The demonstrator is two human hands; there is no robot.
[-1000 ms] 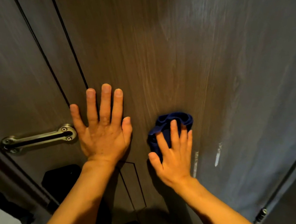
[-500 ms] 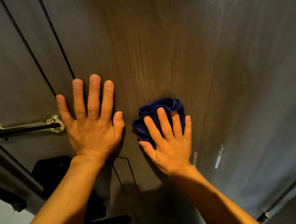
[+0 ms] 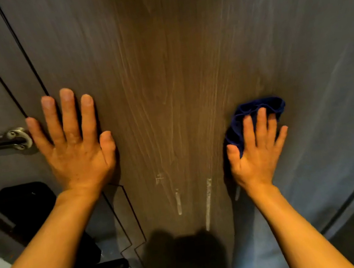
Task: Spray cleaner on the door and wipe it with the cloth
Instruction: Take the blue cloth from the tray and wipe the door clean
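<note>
**Cloth pressed to door, mid-wipe**

Here, the right hand [image 3: 255,154] pins a bunched blue cloth [image 3: 257,110] flat against the dark wood-grain door [image 3: 172,65], fingers spread over the fabric rather than curled round it. The left hand [image 3: 74,146] lies open and empty on the panel, palm down, its little finger just beside the metal handle [image 3: 15,139]. Between the two hands, pale streaks [image 3: 208,202] run down the door. Both forearms reach up from the lower edge.
</note>
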